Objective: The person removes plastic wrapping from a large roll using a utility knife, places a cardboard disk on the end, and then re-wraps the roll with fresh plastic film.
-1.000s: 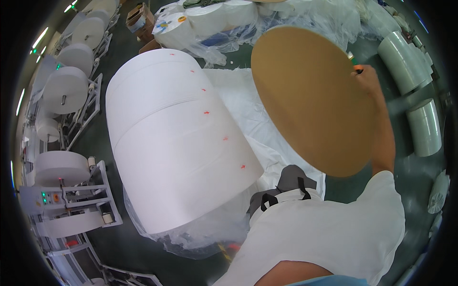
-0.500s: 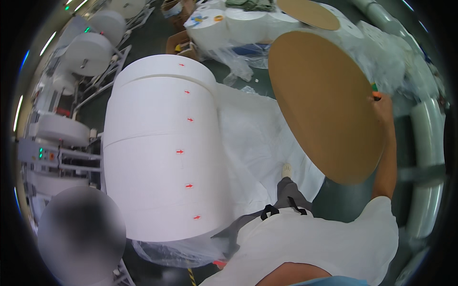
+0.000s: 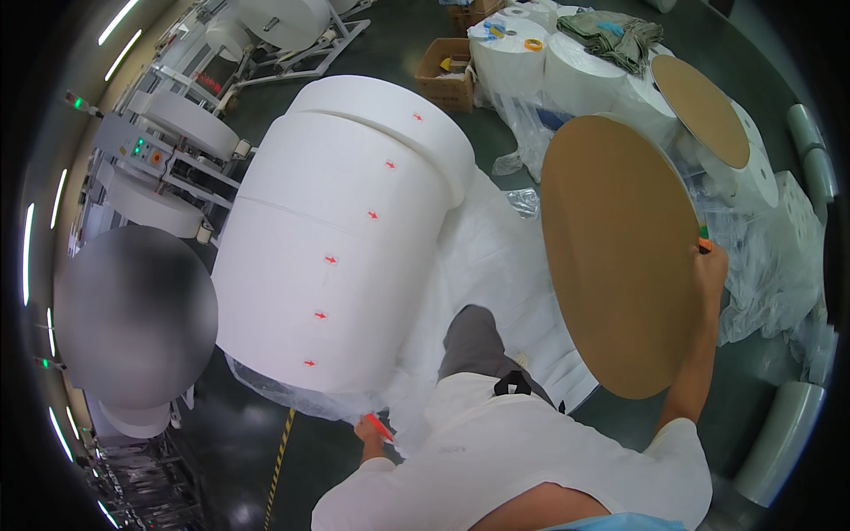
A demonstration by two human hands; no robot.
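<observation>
My right hand (image 3: pixel 711 268) is closed at the right edge of a large brown cardboard disc (image 3: pixel 620 257), which stands tilted beside me. A small orange and green object (image 3: pixel 704 241) sticks up from the same fingers; its kind is unclear. Low at the left, my left hand (image 3: pixel 368 433) is closed around a flat red-orange object (image 3: pixel 380 427), too small to name. That hand is by the near end of a row of big white rolls (image 3: pixel 328 221) marked with red arrows. Clear plastic film (image 3: pixel 292 392) shows under the near roll. White sheeting (image 3: pixel 482 257) lies between the rolls and the disc.
Machines (image 3: pixel 133 146) with white rolls line the left side, where a blurred round patch hides part of the view. At the back are an open cardboard box (image 3: pixel 445 80), wrapped rolls (image 3: pixel 584 75) and a second brown disc (image 3: pixel 704 111). Film rolls (image 3: pixel 779 442) lie at right.
My view has turned, so the surroundings sit differently. My left hand and its red-orange object show more fully beside the near roll. The cardboard disc stays in my right hand.
</observation>
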